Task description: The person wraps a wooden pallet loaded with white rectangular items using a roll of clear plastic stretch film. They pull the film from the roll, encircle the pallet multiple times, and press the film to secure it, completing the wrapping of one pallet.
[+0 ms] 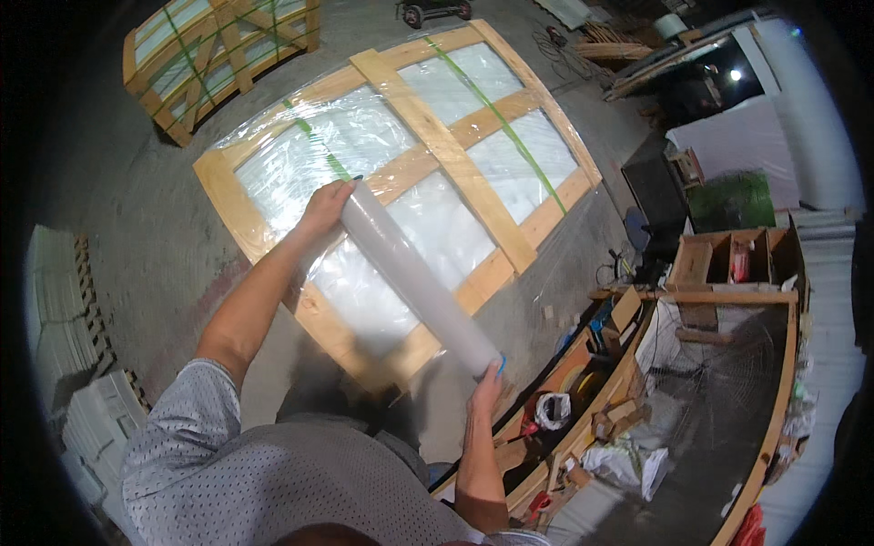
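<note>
A long roll of clear stretch film (410, 273) spans slantwise between my two hands. My left hand (328, 207) is closed round its upper left end, and my right hand (486, 389) grips its lower right end, by a blue rim. Beneath and beyond the roll stands a wooden crate (446, 155), with white wrapped contents showing between its boards. Shiny film covers part of the crate, mostly on its left side. Green straps (496, 114) run across its top. Whether film runs from the roll to the crate I cannot tell.
Another strapped wooden crate (218, 55) stands at the far left. On the right is a wooden-framed bench (783, 382) with a tool trough, bags and scraps. White stacked panels (68, 318) lie at the left. A wheeled cart (435, 11) sits at the back.
</note>
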### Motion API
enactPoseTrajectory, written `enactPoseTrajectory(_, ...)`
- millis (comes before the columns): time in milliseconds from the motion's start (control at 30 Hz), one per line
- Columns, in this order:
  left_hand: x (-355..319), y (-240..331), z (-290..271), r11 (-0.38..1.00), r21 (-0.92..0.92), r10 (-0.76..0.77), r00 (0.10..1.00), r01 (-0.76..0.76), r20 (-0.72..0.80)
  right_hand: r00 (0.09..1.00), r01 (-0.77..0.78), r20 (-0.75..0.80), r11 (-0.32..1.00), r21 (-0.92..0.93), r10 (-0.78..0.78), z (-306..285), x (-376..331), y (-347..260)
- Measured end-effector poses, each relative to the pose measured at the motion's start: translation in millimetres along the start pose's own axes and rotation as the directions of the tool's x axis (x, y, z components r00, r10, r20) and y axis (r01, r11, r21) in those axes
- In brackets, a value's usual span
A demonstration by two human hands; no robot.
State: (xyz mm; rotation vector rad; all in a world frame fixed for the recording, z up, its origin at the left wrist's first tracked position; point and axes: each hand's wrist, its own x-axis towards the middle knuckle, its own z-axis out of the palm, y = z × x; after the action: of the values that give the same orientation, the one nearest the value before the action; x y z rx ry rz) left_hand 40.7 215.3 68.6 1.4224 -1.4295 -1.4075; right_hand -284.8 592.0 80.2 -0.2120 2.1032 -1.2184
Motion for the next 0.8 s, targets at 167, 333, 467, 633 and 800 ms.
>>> enactPoseTrajectory(167, -2.9, 22.3, -9.2, 0.958, 0.214, 0.186, 0.982, -0.19, 0.038, 0.98, 0.026, -0.198, 1.0, -0.006, -0.027, 5.5, -20.3, -6.4)
enactPoseTrajectory(333, 12.2, 64.2, -19.3, 0.832, 0.509, 0.223, 0.973, -0.221, 0.058, 0.904, 0.243, -0.364, 0.97, 0.001, -0.226, -19.3, -32.9, -20.2)
enactPoseTrajectory(467, -26.1, 49.5, -49.5, 0.717, 0.68, 0.154, 0.986, -0.156, 0.064, 0.915, 0.201, -0.354, 0.98, -0.01, -0.191, -20.3, -69.9, 20.3)
enactPoseTrajectory(633, -113.5, -2.4, -117.1, 0.694, 0.715, 0.088, 0.996, -0.083, 0.03, 0.91, 0.141, -0.384, 0.988, -0.063, -0.155, 0.4, -152.9, 109.5)
enactPoseTrajectory(800, -188.6, -48.9, -162.7, 0.759, 0.646, 0.057, 0.997, -0.079, 0.054, 0.942, 0.015, -0.334, 1.0, -0.015, -0.019, 20.8, -224.8, 171.9)
